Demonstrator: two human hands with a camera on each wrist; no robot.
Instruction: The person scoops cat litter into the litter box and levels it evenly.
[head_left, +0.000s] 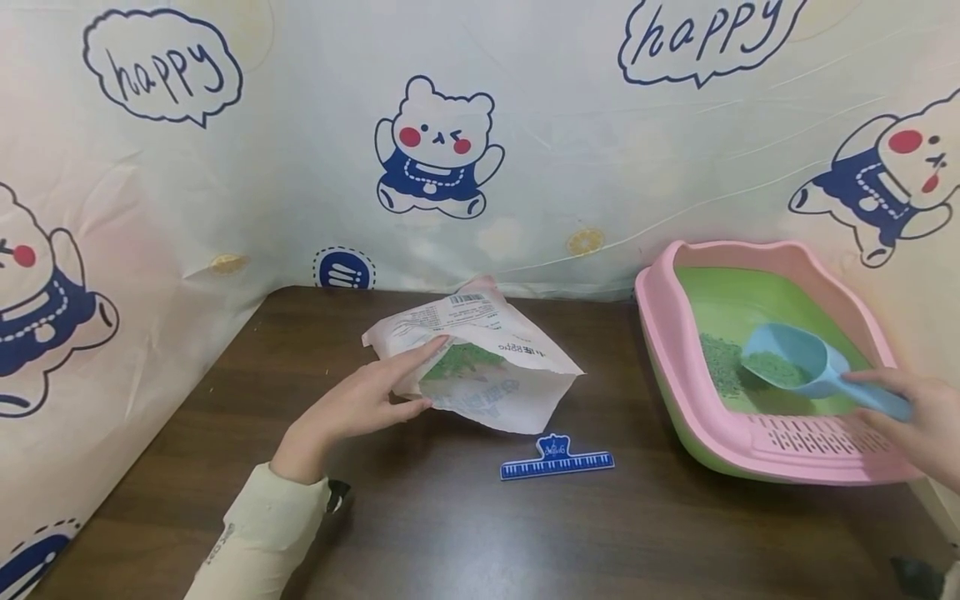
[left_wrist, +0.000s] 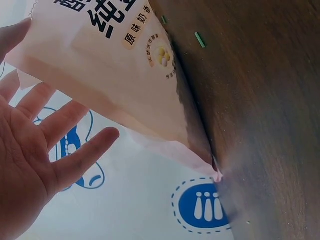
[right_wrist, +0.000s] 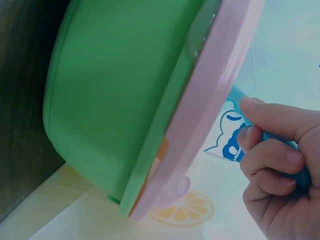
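A white paper bag (head_left: 480,333) lies on its back with its torn mouth facing the front, green pellets (head_left: 465,360) visible inside. Against its left side my left hand (head_left: 367,398) rests, fingers extended, with fingertips at the mouth. In the left wrist view the fingers of that hand (left_wrist: 45,135) are spread and fairly straight beside the bag (left_wrist: 110,75). My right hand (head_left: 918,417) grips the handle of a blue scoop (head_left: 795,358) holding green pellets. The scoop is over a pink-and-green litter box (head_left: 682,358). In the right wrist view, curled fingers (right_wrist: 272,155) wrap the handle.
A blue clip (head_left: 557,462) with a piano-key pattern lies in front of the bag. Green pellets (head_left: 720,367) are heaped on the box floor at left. Stray pellets (left_wrist: 200,40) dot the brown table (head_left: 450,517). Printed cloth (head_left: 555,167) hangs behind.
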